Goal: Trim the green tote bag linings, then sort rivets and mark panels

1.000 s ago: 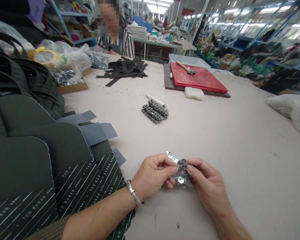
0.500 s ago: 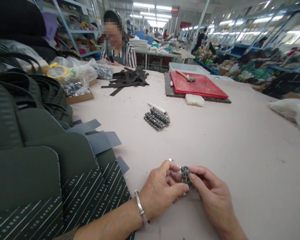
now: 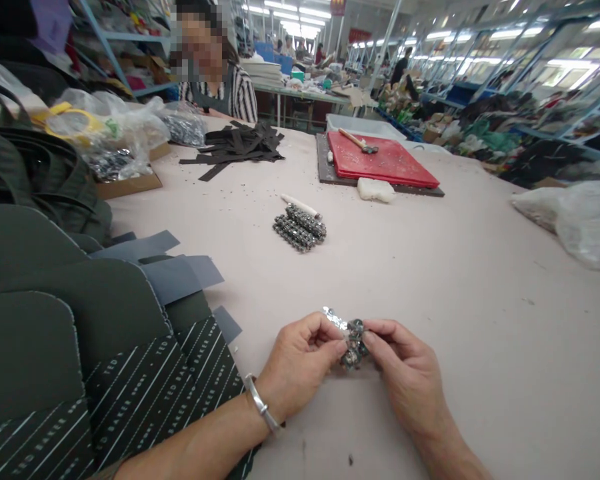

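Low over the pale table, near its front edge, my two hands meet around a small bunch of shiny metal snap pieces. My left hand, with a silver bangle on the wrist, pinches the bunch from the left. My right hand pinches it from the right with thumb and forefinger. A few silvery pieces stick out above my left fingers. Farther up the table lies a stack of similar metal pieces beside a white stick.
Dark green bag panels with striped lining pile up at my left. A red board with a hammer, black strips, plastic bags and a white sack stand further off. A person in a striped top sits across.
The view shifted a little; my hands stay together on the metal pieces, with fingers reworking their pinch and the silvery bits showing above my left fingers again.
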Demonstrator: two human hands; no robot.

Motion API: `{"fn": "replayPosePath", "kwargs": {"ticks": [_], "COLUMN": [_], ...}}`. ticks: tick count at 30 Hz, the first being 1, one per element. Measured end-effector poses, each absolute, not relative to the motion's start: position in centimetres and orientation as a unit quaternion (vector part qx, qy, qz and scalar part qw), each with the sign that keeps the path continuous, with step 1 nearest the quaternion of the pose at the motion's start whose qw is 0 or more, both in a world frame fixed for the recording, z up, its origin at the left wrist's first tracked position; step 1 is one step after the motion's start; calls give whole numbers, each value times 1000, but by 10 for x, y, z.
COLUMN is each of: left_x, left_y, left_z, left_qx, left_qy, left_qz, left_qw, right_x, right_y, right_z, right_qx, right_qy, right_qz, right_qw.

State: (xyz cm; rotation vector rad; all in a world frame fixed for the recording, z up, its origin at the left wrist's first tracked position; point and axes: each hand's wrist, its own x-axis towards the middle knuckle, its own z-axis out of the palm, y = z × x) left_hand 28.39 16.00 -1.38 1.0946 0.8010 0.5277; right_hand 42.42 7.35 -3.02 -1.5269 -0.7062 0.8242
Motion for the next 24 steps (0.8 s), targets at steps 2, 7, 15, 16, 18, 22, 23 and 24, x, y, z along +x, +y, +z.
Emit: {"fn": "replayPosePath", "kwargs": {"ticks": [2,7,15,16,18,22,23,24], "left_x": [284,282,276,277,278,278,277,277], "left_y": [161,161,161,161,160,159,159,158], "left_z": [-15,-22,-17,-16,-17,-21,-22,-23], "left_qx": [492,507,627,623,606,607,612,616], "left_qy": [371,411,326,329,336,336,338,341], "left_qz": [245,240,244,240,219,191,189,186], "left_qw": [748,719,664,668,687,694,689,686], "right_x": [427,433,427,426,424,422,422,423], "right_y": [73,73,73,73,73,73,73,73], "right_z": [-34,-42,-35,-33,-30,-27,-28,-29], "right_qx": [-646,-622,-637,-641,-646,-646,-645,-643], "right_qy": [-282,-245,-288,-296,-305,-303,-300,-293], "right_qz": [368,398,382,378,376,373,374,377], "right_qw": [607,628,604,598,591,593,595,598]}}
